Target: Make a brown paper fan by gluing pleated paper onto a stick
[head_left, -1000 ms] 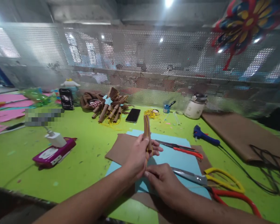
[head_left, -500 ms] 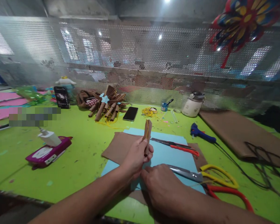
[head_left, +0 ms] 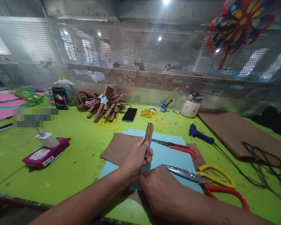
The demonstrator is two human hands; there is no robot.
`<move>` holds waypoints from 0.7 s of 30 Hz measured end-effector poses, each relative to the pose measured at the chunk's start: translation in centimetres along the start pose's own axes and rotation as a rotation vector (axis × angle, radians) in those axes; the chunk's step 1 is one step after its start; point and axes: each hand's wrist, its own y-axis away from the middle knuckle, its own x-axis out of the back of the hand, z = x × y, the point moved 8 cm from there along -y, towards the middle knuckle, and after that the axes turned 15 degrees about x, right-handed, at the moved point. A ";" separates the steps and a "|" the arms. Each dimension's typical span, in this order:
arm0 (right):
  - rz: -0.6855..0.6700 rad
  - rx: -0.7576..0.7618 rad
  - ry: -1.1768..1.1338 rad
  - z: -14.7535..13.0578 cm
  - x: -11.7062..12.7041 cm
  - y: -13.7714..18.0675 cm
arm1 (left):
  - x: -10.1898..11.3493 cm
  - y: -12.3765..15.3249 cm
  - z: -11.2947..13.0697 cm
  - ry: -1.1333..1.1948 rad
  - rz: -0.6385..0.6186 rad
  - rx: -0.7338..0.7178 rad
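Note:
My left hand (head_left: 136, 157) is closed around a folded brown paper strip (head_left: 148, 135) that stands upright, with a yellow thread running along it. My right hand (head_left: 159, 190) sits just below and right of it, fingers curled and pinched at the strip's lower end; what they pinch is hidden. Both hands hover over a light blue sheet (head_left: 168, 154) lying on brown paper (head_left: 118, 147). Large scissors with yellow and red handles (head_left: 210, 179) lie right beside my right hand.
Smaller red-handled scissors (head_left: 178, 146), a blue glue gun (head_left: 200, 133) with a black cord, a brown sheet (head_left: 236, 132), a pile of brown paper rolls (head_left: 106, 107), a black phone (head_left: 129, 114), a white pot (head_left: 190, 107) and a magenta wipes pack (head_left: 45, 154) lie on the green table (head_left: 84, 156). A perforated metal screen (head_left: 131, 62) stands behind.
The strip has dropped lower and leaned slightly in my left hand, whose fingers have closed around it. My right hand has slid down toward me. The view has shifted a little to the right.

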 end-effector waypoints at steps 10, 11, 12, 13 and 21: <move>-0.082 0.064 0.065 -1.1 0.3 0.3 | -0.1 0.2 0.1 -0.046 0.010 0.000; -0.077 0.079 0.071 -1.3 0.8 0.7 | 0.0 0.1 0.0 -0.053 0.008 -0.006; -0.039 0.074 0.073 -1.3 1.7 1.1 | 0.1 0.0 0.1 -0.070 0.009 -0.017; 0.036 0.048 0.066 -0.8 2.9 1.7 | 0.1 0.0 0.2 -0.100 0.012 -0.036; 0.993 -0.566 -0.417 13.1 7.9 7.8 | -0.4 0.6 1.6 -0.397 0.065 -0.193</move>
